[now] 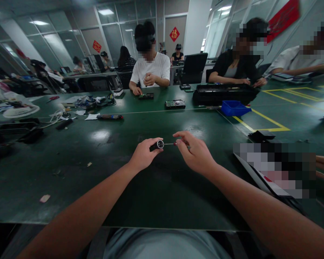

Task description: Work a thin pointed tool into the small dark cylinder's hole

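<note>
Above the green table, my left hand (143, 155) is closed around a small black flashlight (160, 144), its round silvery end turned towards me. My right hand (193, 151) grips a thin screwdriver (175, 144) with a reddish handle, mostly covered by the fingers. The metal shaft points left and its tip reaches the side of the flashlight; whether it sits in a hole there cannot be made out. Both hands are close together in front of my body.
Ahead lie a hard drive (175, 104), a blue tray (235, 108), a long black case (225, 94) and a dark pen-like tool (110, 117). Cables (93, 101) clutter the left. A pixelated flat item (275, 172) lies right. People sit across the green table (78, 165).
</note>
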### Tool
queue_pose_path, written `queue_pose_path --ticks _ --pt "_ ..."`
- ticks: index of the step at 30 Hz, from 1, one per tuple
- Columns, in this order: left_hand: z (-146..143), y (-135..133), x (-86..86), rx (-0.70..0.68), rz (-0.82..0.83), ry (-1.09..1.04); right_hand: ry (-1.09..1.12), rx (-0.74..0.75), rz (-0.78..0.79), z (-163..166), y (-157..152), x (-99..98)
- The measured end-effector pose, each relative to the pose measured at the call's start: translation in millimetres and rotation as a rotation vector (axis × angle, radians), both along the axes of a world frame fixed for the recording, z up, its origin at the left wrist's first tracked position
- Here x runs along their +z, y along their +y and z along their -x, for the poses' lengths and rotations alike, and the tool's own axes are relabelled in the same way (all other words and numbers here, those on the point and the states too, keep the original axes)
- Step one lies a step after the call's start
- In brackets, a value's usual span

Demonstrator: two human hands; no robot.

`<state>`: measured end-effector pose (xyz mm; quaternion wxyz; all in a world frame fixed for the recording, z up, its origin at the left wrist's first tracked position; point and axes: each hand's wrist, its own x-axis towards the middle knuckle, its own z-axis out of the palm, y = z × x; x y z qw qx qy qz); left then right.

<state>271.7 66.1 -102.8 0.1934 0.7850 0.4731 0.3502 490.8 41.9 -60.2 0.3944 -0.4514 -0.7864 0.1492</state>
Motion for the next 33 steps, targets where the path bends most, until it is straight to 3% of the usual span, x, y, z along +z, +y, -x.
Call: queue_pose_path --ticks 8,19,22,26,33 --pt "-3 -1 1.2 0.002 -0.026 0.021 0.263 -0.057 0.058 1 3 -5.6" --pt "3 6 4.7 -0.044 -0.116 0.102 0.868 0.006 0.398 3 28 -25.5" --pt "4 10 4.0 -0.065 -0.084 0.184 0.834 -0.046 0.45 0 33 -28.6" --pt "1 11 1.9 -0.048 -0.039 0.198 0.672 -0.122 0.305 -4 34 -30.8" --pt "1 5 5.4 -0.04 -0.054 0.183 0.617 -0.094 0.192 -2 28 -27.5"
